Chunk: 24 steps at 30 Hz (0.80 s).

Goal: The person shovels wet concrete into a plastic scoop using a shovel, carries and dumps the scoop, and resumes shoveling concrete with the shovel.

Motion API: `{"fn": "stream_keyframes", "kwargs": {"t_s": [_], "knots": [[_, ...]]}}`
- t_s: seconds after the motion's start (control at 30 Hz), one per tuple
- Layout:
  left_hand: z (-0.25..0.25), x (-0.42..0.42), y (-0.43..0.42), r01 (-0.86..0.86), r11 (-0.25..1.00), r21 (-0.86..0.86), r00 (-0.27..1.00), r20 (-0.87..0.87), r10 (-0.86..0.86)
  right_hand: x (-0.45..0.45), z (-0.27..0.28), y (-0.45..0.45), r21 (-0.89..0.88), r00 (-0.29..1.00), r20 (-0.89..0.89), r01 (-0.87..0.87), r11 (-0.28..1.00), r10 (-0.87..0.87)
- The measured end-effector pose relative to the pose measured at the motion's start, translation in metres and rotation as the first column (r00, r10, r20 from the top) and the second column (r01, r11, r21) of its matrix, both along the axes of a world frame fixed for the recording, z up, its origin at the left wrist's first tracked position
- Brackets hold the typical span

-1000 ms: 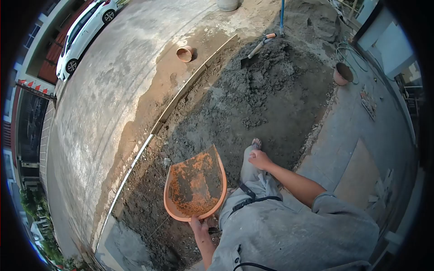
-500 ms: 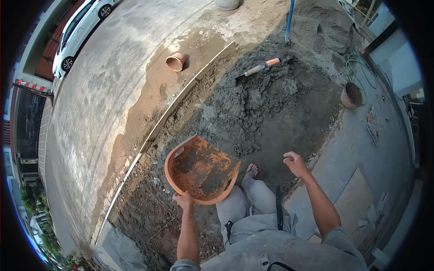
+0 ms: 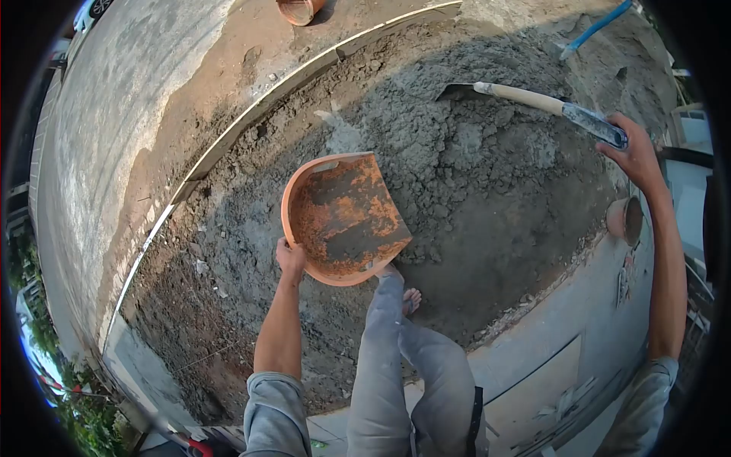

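Note:
My left hand [image 3: 290, 259] is closed on the rim of an orange plastic scoop pan [image 3: 358, 217], rounded at the back and open on its right side. Grey and orange residue coats the pan's inside. Far to the right, my right hand [image 3: 633, 152] closes around the grip end of a shovel [image 3: 525, 97] with a pale wooden shaft. Its dark blade lies against a heap of wet grey mortar [image 3: 426, 145], partly hidden in it. My bare foot [image 3: 411, 300] stands beside the pan on wet ground.
A thin wooden form board [image 3: 251, 114] curves along the left of the mortar. An orange bucket [image 3: 301, 9] lies on its side beyond it. Another bucket [image 3: 626, 219] stands at the right edge. A blue handle [image 3: 598, 29] sticks up at the far right.
My right hand has reached forward and taken hold of the shovel's grip. The pan in my left hand has shifted in view, as the camera tilts and turns toward the ground.

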State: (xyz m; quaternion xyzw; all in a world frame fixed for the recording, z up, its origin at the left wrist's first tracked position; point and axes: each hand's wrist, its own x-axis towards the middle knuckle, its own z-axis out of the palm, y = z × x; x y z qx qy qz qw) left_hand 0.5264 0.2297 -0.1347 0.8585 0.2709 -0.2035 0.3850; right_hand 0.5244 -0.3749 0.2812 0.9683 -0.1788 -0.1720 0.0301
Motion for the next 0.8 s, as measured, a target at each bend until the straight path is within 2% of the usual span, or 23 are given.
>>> {"fn": "stream_keyframes", "kwargs": {"t_s": [0.07,0.13,0.17,0.23,0.33,0.37,0.4,0.43,0.47,0.5,0.57,0.63,0.67,0.73,0.8], "knots": [[-0.042,0.017,-0.002,-0.026,0.996,-0.081,1.0,-0.014,0.025,0.016,-0.023,-0.031,-0.155,0.975,-0.178,0.104,0.982,-0.132],[-0.074,0.019,0.001,-0.067,0.995,-0.069,0.997,-0.039,0.064,-0.02,-0.036,-0.063,-0.113,0.992,0.019,-0.119,0.986,0.122],[-0.089,0.018,0.003,-0.098,0.993,-0.064,0.994,-0.063,0.094,-0.036,-0.037,-0.069,-0.079,0.95,0.121,-0.282,0.956,0.29],[-0.11,0.015,0.008,-0.209,0.975,-0.072,0.978,-0.009,0.209,-0.048,-0.037,-0.068,0.016,0.963,-0.024,-0.269,0.963,0.27],[-0.115,0.01,0.008,-0.198,0.98,0.018,0.978,-0.066,0.198,-0.053,-0.031,-0.062,0.084,0.95,-0.171,-0.249,0.965,0.26],[-0.141,-0.007,0.018,-0.222,0.973,0.062,0.975,0.044,0.219,-0.052,-0.032,-0.056,0.125,0.952,-0.178,-0.23,0.965,0.25],[-0.139,-0.016,0.023,-0.203,0.973,0.106,0.979,-0.007,0.205,-0.05,-0.033,-0.051,0.166,0.953,-0.186,-0.208,0.964,0.238],[-0.111,-0.011,0.023,-0.144,0.98,0.138,0.978,-0.133,0.163,-0.048,-0.038,-0.052,0.175,0.953,-0.191,-0.204,0.963,0.236],[-0.116,-0.027,0.029,-0.203,0.97,0.136,0.96,-0.168,0.225,-0.045,-0.043,-0.054,0.184,0.952,-0.195,-0.199,0.963,0.234],[-0.118,-0.032,0.018,-0.242,0.967,0.083,0.944,-0.212,0.254,-0.044,-0.048,-0.058,0.193,0.952,-0.2,-0.194,0.962,0.232],[-0.077,-0.035,0.003,-0.202,0.979,0.014,0.93,-0.31,0.196,-0.056,-0.045,-0.068,0.156,0.948,-0.207,-0.212,0.965,0.242],[-0.052,-0.053,-0.014,-0.198,0.974,-0.11,0.958,-0.234,0.168,-0.068,-0.05,-0.09,0.125,0.937,-0.218,-0.251,0.96,0.274],[-0.038,-0.063,-0.023,-0.195,0.961,-0.196,0.969,-0.192,0.157,-0.069,-0.055,-0.099,0.214,0.937,-0.25,-0.194,0.957,0.245],[-0.021,-0.08,-0.055,-0.269,0.896,-0.353,0.961,-0.167,0.222,-0.085,-0.098,-0.18,0.349,0.93,-0.237,-0.188,0.918,0.281],[-0.018,-0.111,-0.078,-0.321,0.853,-0.411,0.947,-0.144,0.287,-0.077,-0.092,-0.169,0.3,0.926,-0.216,-0.238,0.924,0.309]]}}
